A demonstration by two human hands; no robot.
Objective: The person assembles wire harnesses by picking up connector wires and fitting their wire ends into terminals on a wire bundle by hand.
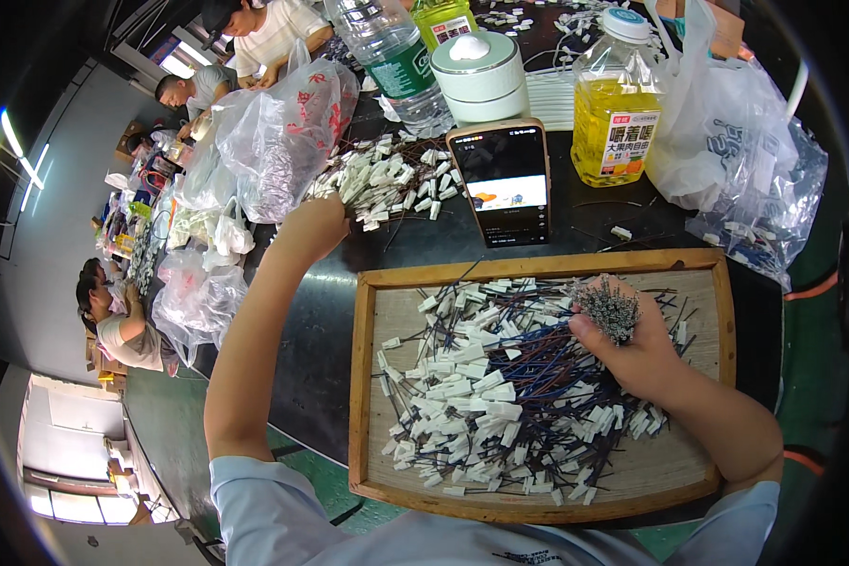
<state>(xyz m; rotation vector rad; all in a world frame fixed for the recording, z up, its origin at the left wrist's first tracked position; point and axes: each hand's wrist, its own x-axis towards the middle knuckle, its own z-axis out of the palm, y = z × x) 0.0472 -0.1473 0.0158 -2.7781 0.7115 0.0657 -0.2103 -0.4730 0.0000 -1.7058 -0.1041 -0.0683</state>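
Observation:
In my right hand (641,354) is a thick bundle of wires (609,311), its many small metal tips packed together and facing up. The thumb presses on the bundle's near left side. Below it, dark blue and brown wires with white plastic connectors (462,377) lie heaped in a wood-framed tray (538,514). My left hand (316,226) reaches forward to the near left edge of another pile of white connectors (382,179) on the black table. Its fingers are turned away and hidden, so whether they grip anything does not show.
A phone (502,189) leans upright against a white lidded canister (481,80) behind the tray. Bottles of yellow drink (618,113) and a clear bottle (396,71) stand nearby. Plastic bags (274,132) flank the table. Several people sit at the left.

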